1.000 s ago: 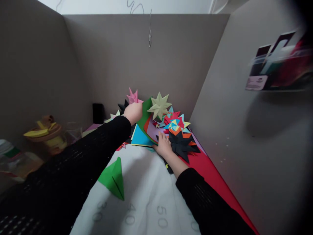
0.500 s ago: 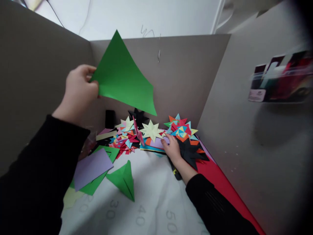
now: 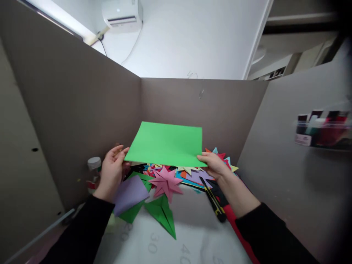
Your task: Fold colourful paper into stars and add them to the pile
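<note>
Both hands pinch a green sheet flat in the air, left hand at its near-left corner, right hand at its near-right (above the paper stars). Judged step: readying it; a clean fold needs bare worktop underneath.

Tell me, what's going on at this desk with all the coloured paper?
A person holds a flat green sheet by its near corners, left hand on one, right hand on the other, lifted above a pile of folded paper stars. A pink star, a folded green piece, a lilac sheet and a utility knife lie below on the white mat.
</note>
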A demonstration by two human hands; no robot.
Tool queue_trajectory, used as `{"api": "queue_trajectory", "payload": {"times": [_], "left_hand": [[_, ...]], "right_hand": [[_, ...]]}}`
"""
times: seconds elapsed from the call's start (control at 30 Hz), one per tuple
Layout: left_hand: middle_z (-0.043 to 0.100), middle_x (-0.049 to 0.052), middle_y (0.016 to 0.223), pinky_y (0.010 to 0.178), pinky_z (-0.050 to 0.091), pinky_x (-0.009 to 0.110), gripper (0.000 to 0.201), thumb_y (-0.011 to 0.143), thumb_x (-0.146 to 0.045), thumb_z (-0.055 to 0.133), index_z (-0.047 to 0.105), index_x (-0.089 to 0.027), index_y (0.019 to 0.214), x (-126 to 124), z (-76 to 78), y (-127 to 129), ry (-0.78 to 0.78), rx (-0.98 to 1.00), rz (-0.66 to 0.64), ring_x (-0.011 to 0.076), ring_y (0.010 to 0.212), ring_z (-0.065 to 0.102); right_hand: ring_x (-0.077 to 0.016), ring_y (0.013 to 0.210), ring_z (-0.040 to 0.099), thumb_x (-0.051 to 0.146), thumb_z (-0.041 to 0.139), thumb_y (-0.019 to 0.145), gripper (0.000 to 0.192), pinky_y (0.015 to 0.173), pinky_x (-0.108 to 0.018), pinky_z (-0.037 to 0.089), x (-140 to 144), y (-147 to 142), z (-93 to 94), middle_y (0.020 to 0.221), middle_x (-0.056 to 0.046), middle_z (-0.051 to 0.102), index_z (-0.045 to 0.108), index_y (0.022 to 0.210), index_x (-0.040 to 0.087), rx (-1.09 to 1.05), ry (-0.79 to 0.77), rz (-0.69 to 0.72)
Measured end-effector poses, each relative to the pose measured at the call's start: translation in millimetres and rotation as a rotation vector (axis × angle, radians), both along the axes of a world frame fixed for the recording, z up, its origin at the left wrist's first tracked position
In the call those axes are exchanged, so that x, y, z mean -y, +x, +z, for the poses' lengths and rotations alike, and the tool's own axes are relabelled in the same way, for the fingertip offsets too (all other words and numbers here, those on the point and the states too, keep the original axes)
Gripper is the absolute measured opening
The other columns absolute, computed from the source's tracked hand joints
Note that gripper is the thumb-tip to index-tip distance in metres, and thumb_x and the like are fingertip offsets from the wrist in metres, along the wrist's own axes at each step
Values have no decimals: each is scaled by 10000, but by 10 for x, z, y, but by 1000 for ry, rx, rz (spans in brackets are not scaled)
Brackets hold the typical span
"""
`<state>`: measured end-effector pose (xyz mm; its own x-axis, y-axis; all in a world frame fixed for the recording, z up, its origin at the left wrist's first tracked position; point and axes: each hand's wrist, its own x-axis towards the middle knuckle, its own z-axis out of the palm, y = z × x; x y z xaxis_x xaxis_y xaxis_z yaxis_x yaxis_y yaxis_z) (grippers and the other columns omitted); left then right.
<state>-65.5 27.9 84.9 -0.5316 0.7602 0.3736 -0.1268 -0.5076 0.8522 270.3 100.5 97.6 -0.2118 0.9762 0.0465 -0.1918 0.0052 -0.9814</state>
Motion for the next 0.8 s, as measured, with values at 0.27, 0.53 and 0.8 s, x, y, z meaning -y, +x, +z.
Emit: {"api": "queue_trajectory", "payload": {"times": [0.27, 0.53, 0.8], "left_hand": [[682, 75, 892, 540, 476, 226, 291, 826, -328, 513, 515, -171, 1070, 92, -920, 85, -175, -217, -1, 144, 637, 650], [707, 62, 923, 660, 479, 253, 358, 884, -235, 404, 490, -196, 1229, 156, -1404, 241, -205, -836, -129, 166, 734, 664], [700, 72, 1000, 690, 466, 255, 389, 887, -223, 399, 489, -221, 1265, 204, -1312, 210, -231, -979, -113, 181, 812, 663]], "right_hand": [[-23, 329, 439, -15, 502, 730, 156, 288, -64, 379, -289, -725, 1177, 527, 15, 569, 557, 718, 131, -304, -32, -84], [-65, 678, 639, 32, 322, 907, 279, 560, -143, 545, -856, -2416, 2656, 826, -14, 626, 515, 1094, 107, -439, 274, -63], [-174, 872, 662, 385, 262, 980, 435, 627, -265, 571, -885, -2706, 2216, 1109, -183, 598, 387, 1263, 78, -161, 264, 110]]}}
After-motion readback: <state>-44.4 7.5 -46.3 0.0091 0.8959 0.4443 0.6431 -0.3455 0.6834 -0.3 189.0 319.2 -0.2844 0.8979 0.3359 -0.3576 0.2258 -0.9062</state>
